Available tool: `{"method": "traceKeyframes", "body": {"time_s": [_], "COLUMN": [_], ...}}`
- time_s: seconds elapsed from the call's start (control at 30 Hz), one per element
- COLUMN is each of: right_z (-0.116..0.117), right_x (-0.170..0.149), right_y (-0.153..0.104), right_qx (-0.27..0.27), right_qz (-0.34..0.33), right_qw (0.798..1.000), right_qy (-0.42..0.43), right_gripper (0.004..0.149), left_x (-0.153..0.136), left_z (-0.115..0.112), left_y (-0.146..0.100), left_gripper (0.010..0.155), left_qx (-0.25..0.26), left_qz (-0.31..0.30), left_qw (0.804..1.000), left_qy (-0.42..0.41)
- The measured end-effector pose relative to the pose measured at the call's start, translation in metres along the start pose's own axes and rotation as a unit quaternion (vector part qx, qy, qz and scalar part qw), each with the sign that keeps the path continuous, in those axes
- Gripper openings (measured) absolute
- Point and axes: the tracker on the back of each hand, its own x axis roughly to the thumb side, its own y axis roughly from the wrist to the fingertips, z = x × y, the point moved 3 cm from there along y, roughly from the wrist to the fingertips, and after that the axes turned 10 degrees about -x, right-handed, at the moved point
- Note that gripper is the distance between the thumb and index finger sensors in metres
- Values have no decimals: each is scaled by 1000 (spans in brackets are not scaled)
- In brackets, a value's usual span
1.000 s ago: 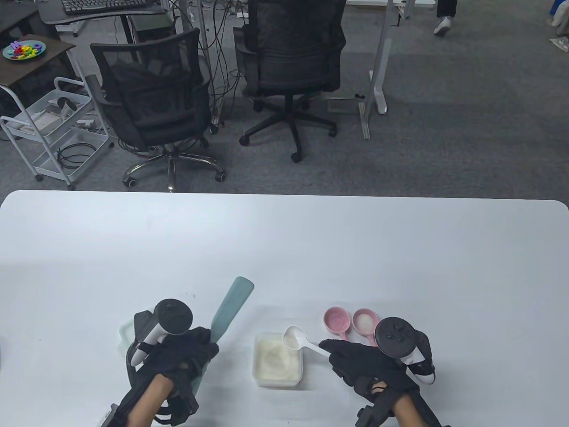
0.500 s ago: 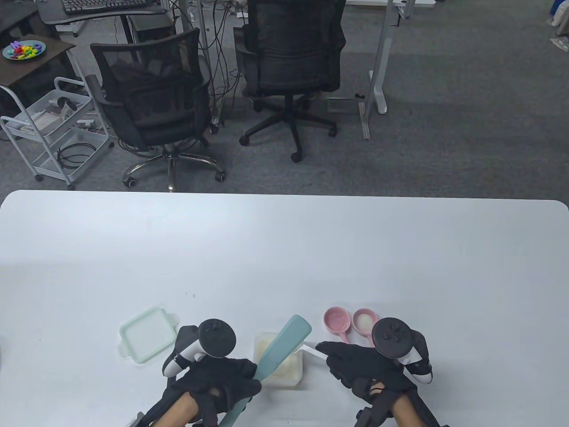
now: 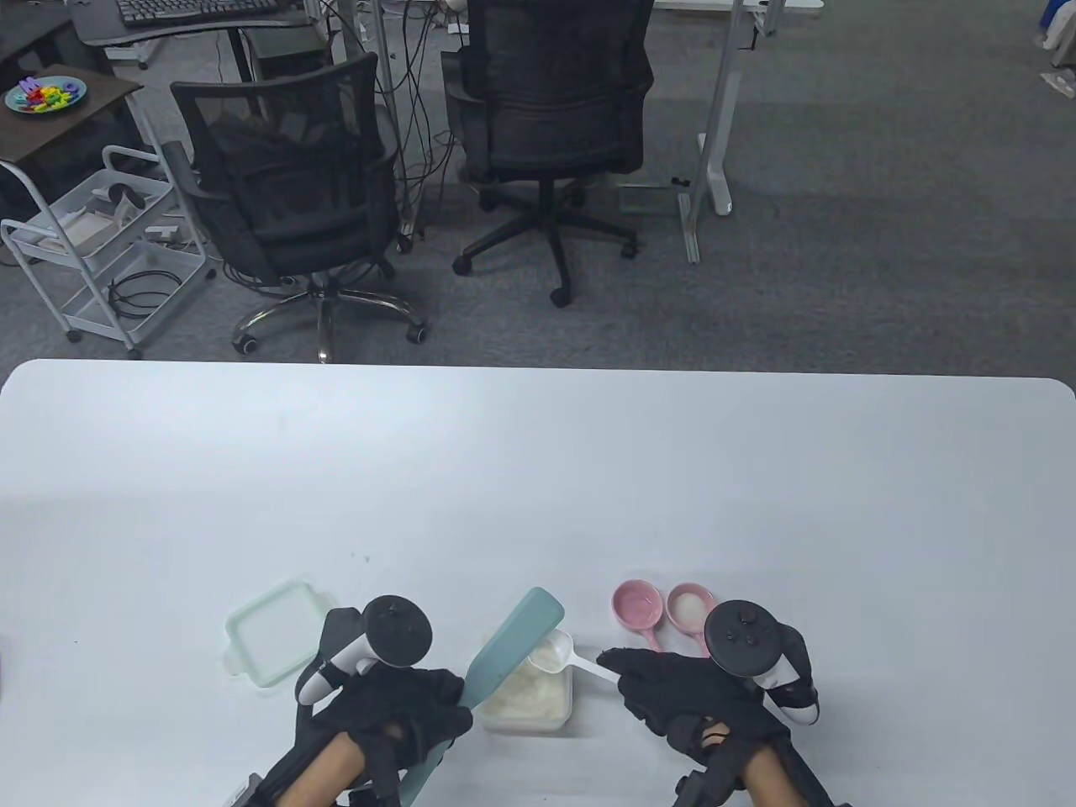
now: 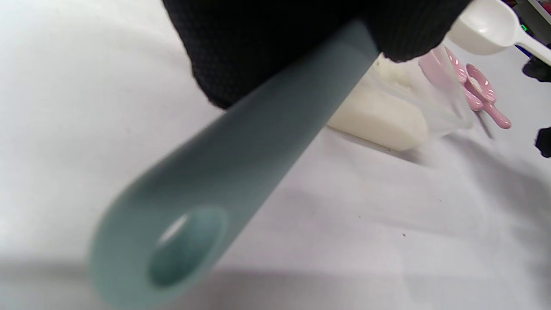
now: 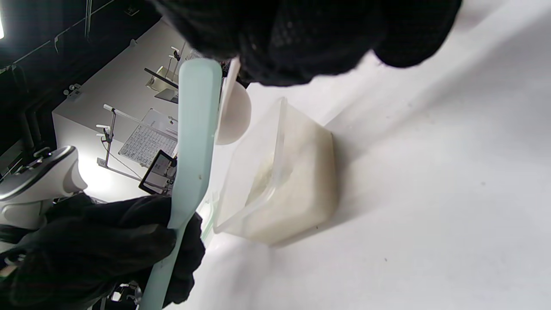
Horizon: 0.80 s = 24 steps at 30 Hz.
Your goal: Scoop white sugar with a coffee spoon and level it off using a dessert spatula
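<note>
gripping the dessert spatula (image 3: 511,646) in the left hand (image 3: 395,706), blade against the coffee spoon (image 3: 556,654) pinched by right hand (image 3: 685,689) fingers, above the sugar tub (image 3: 530,698)

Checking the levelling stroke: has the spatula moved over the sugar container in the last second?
Yes. The spatula swung right from beside the green lid, and its blade now lies over the sugar container.

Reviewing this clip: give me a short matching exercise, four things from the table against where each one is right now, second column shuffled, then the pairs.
1. spatula
2. white spoon
3. green lid
4. pink spoons

A. lying on the table left of the left hand
B. held by the right hand over the sugar tub
C. gripped by the left hand
D. on the table beyond the right hand

Pairs: 1-C, 2-B, 3-A, 4-D
</note>
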Motion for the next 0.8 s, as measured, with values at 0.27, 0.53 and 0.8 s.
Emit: {"method": "traceKeyframes", "body": {"time_s": [0.27,0.53,0.8], "right_z": [-1,-7,-7], "right_x": [-1,0,2], "right_y": [-1,-3,-4], "right_qx": [5,-1,0], "right_qz": [6,6,4], "right_qw": [1000,1000,1000], "right_qy": [-2,2,-5], "right_gripper": [50,50,50], "left_x": [-7,-4,8], "left_z": [6,11,8], "left_y": [-1,-8,-14], "left_gripper": [51,52,51], "left_qx": [14,70,93], "left_qz": [19,47,67], "left_qw": [1000,996,989], "left_qy": [1,39,92]}}
